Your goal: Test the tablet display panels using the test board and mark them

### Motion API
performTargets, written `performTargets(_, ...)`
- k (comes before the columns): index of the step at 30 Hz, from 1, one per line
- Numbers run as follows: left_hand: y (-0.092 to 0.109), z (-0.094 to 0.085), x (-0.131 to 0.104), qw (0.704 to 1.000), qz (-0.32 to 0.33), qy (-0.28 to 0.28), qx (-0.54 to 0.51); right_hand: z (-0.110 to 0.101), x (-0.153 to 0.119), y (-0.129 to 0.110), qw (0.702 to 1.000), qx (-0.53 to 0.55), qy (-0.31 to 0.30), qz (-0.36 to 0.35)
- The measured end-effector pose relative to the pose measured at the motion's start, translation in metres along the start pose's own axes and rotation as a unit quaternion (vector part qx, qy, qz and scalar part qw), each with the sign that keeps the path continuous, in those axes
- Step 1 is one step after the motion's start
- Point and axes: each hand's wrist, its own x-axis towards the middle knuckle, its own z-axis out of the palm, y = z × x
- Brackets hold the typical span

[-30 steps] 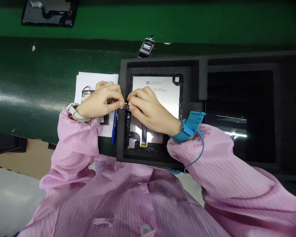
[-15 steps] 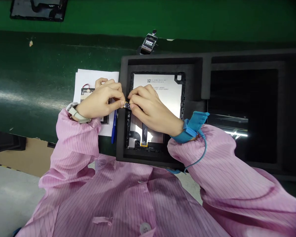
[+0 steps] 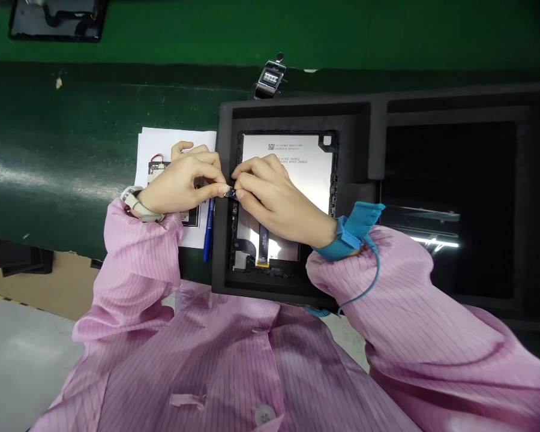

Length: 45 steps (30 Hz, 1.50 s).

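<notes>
Between my two hands is a small dark flex cable (image 3: 231,193) with gold-coloured contacts at one end. My left hand (image 3: 191,180) pinches its left end with thumb and forefinger. On the other end, my right hand (image 3: 276,198) is closed, its fingertips bent over the piece. Both hands meet above the left edge of an opened tablet screen assembly (image 3: 315,180), which lies in a black foam tray (image 3: 292,108). A bright silver panel with printed codes fills its frame. Lower down, a black ribbon cable (image 3: 264,243) runs to a yellow-edged connector; my right hand hides its upper part.
Partly under my left hand, a circuit board (image 3: 156,171) with red wires lies on white paper (image 3: 143,147). A blue pen (image 3: 209,231) lies beside the tray. Behind stands a metal tally counter (image 3: 270,78). The right compartment holds a dark glossy panel (image 3: 481,198). A blue wrist strap cord (image 3: 375,270) trails from my right wrist.
Both hands stay pinched on the flex cable, which has turned slightly, showing less of its gold contacts. The view has shifted a little.
</notes>
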Motion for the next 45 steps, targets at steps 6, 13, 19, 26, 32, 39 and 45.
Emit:
performTargets(6, 0.0036, 0.0011, -0.0001, 1.000, -0.013, 0.016, -0.023, 0.0005, -0.0001, 0.0004, 1.000, -0.005, 0.000, -0.005)
performTargets(13, 0.0039, 0.0031, 0.0009, 1.000, 0.003, 0.016, 0.016, 0.0016, 0.0005, 0.0000, 1.000, -0.005, 0.000, -0.003)
performTargets(19, 0.0046, 0.0073, 0.0019, 0.999, -0.008, 0.041, 0.027, 0.0034, 0.0008, -0.0014, 1.000, 0.003, 0.010, 0.001)
performTargets(26, 0.0000, 0.0014, -0.0023, 0.997, 0.022, 0.005, 0.070, 0.0045, 0.0017, -0.0003, 1.000, 0.004, 0.016, 0.006)
performTargets(32, -0.0028, -0.0011, -0.0040, 0.996, 0.038, -0.010, 0.082, 0.0049, 0.0017, 0.0003, 1.000, 0.000, 0.023, 0.002)
performTargets(39, -0.0009, 0.0008, -0.0042, 0.996, 0.030, -0.004, 0.089, 0.0050, 0.0014, -0.0004, 1.000, -0.005, 0.013, 0.003)
performTargets(45, 0.0031, 0.0077, -0.0019, 0.992, 0.009, 0.025, 0.120, 0.0068, 0.0021, -0.0024, 1.000, -0.004, 0.014, 0.007)
